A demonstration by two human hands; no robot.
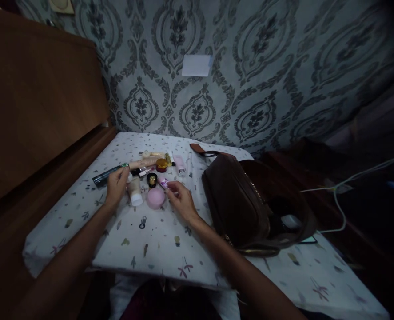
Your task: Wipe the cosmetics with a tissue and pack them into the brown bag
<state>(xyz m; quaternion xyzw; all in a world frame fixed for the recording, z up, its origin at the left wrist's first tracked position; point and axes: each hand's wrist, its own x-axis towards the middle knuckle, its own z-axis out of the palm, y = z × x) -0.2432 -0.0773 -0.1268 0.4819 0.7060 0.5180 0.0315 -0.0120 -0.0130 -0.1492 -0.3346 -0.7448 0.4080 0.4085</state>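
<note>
My hands are apart over the little cluster of cosmetics. With my right hand [182,199] I pinch a small purple-and-white item [164,182] just above the pink jar [156,198], at the near side of the group; I judge that something so slight suits the fingertips better than the palm. My left hand [116,186] is curled at the end of a dark tube [106,177], beside the white-capped tube [136,193], but I cannot tell whether its fingers grip either one. The dark tube lies flat, probably because a long, narrow body would topple if stood up, while the squat jar sits steady on its broad base. The jar is round and looks like smooth plastic; the gold-lidded jar [161,165] behind has a glossy, metallic-looking top, and the pale pink tube [179,165] appears soft and squeezable. Under it all runs a white printed cloth [163,249], lightly creased. To the right slumps a brown bag [233,200], leathery and dull-sheened, its bulk likely holding it in place.
</note>
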